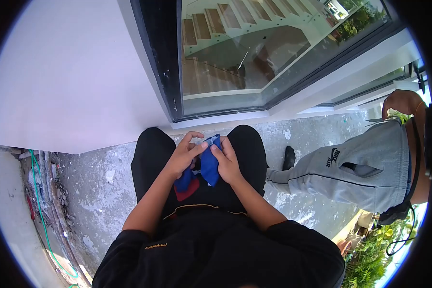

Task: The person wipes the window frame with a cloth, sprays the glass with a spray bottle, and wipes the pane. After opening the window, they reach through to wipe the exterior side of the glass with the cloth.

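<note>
A piece of blue cloth (210, 165) with a dark red part (187, 190) hangs between my knees, just above my lap. My left hand (185, 154) pinches its upper edge from the left, thumb against the fabric and index finger raised. From the other side, my right hand (227, 161) closes on the same top edge, with its thumb pressed on the blue fabric. A small pale patch shows at the edge between my fingertips, too small to make out. The lower end of the cloth droops toward my left thigh.
A dark-framed window (225, 103) stands ahead, beside a white wall (72, 72). At right, a person in grey trousers (350, 165) stands close by. A green hose (42, 216) and poles lie at left. Plants (369, 269) grow at lower right.
</note>
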The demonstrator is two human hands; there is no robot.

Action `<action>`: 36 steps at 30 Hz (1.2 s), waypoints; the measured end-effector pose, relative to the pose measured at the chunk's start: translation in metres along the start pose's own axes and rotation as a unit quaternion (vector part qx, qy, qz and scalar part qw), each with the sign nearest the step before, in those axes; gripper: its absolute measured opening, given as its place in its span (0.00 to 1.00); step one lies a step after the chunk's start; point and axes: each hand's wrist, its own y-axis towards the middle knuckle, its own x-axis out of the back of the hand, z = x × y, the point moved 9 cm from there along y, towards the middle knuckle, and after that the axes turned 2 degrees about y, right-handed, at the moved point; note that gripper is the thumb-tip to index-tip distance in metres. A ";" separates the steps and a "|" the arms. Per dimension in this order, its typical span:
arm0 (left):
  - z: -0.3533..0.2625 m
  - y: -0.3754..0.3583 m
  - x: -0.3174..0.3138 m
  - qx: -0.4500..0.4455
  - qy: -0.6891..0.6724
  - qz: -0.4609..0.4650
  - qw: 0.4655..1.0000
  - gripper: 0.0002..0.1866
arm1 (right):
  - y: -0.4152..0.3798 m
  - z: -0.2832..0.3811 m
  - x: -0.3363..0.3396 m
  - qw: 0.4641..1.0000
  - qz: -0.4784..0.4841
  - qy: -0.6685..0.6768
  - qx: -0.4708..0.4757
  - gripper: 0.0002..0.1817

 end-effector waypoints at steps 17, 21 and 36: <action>-0.231 -0.032 0.007 -0.164 0.231 0.641 0.714 0.21 | 0.068 -0.100 0.239 0.904 0.007 -0.393 -0.169 0.18; -0.203 -0.053 0.003 -0.075 -0.021 0.797 0.598 0.19 | 0.039 -0.218 0.217 0.891 0.062 -0.413 -0.177 0.17; -0.233 -0.027 0.001 -0.172 0.212 0.622 0.734 0.22 | 0.050 -0.308 0.182 0.837 0.040 -0.500 -0.219 0.11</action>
